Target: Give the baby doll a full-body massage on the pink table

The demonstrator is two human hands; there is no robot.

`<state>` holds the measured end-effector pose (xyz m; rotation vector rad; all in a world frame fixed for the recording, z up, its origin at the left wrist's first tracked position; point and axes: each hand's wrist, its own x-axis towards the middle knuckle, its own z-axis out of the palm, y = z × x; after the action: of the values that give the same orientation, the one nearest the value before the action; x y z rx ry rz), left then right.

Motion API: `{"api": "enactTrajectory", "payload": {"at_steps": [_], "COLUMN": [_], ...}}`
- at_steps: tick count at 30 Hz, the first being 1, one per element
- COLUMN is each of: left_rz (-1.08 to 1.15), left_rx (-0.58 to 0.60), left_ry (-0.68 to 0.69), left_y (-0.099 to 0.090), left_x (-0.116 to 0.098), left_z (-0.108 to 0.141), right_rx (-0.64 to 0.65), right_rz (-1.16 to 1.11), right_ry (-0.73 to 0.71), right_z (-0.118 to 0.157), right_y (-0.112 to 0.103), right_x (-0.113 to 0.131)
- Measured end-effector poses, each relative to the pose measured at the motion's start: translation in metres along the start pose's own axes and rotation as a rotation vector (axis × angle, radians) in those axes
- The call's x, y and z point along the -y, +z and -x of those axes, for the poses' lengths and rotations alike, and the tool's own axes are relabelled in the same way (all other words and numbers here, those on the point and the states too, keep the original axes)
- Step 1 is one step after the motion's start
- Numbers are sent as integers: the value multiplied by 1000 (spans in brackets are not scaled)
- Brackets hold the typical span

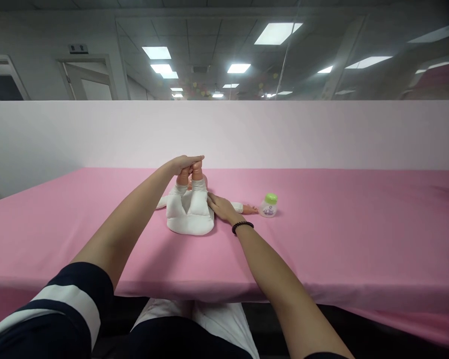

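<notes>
Between the pink cloth-covered tabletop's (340, 239) near and far edges, the white-clothed, bare-footed baby doll (190, 223) looks light, soft-bodied and stiff-footed, best held where the person's left hand (185, 162) grips its raised feet, the right hand (223, 207) touching its side, grip unclear.

From the person's head, the lone camera looks forward and down across the wide pink cloth-covered table (344, 239) from close behind its near edge, with the bare left hand (187, 162) and bare right hand (223, 207) over its middle and the smooth white partition (247, 132) beyond it.
</notes>
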<state>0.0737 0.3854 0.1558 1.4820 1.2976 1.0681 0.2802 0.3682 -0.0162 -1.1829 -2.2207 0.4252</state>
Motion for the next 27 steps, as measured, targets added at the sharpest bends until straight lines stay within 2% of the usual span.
{"api": "enactTrajectory", "payload": {"at_steps": [3,6,8,10,12,15,17,21,27], "left_rz": [-114,-134,-154,-192,-220,-158,-53,79,210], "left_rx": [52,105,118,129,184,273,259,185,107], "left_ry": [-49,-8,29,57,83,167,249,322,372], "left_y": [-1,0,2,5,9,18,25,31,32], "left_x": [-7,-15,-21,-29,-37,-47,-51,-48,-34], "left_z": [6,15,24,36,53,84,103,124,129], "right_rx": [-137,-333,-351,-300,-292,-348,-346,-329,-563], "right_rz": [-259,-623,-793,-872,-870,-809,-795,-780,-630], "right_ry": [-7,-35,-86,-156,-204,-221,-212,-235,-403], "right_z": [-4,-11,-14,-13,-8,5,15,30,36], "right_y": [-1,-8,-14,-21,-28,-38,-44,-57,-63], "right_x": [6,23,40,62,85,116,128,136,142]}}
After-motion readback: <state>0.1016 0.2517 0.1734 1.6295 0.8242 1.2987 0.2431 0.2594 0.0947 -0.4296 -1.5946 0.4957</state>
